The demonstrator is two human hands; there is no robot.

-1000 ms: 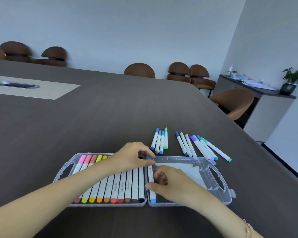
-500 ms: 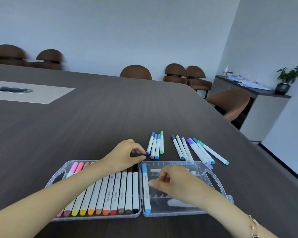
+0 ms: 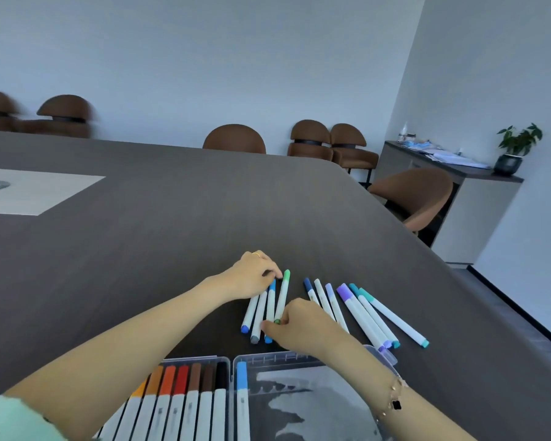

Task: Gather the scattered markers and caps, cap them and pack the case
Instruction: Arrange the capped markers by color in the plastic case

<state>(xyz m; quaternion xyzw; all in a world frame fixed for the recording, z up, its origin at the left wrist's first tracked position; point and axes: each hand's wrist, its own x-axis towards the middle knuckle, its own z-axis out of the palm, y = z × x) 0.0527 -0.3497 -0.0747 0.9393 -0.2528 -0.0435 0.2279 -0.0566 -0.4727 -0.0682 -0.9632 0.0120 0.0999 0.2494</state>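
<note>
Case [image 3: 312, 356] near, left half filled, right half holding one blue marker [image 3: 242, 396]; ten capped markers left beyond it, left hand [image 3: 252, 278] and right hand [image 3: 299, 326] pinching ends of the left four [image 3: 264, 308].

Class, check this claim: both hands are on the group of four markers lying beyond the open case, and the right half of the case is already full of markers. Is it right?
Not quite. The head view shows the right half of the case holding just one blue marker. The rest stands: left hand and right hand are on the group of four markers beyond it.
</note>
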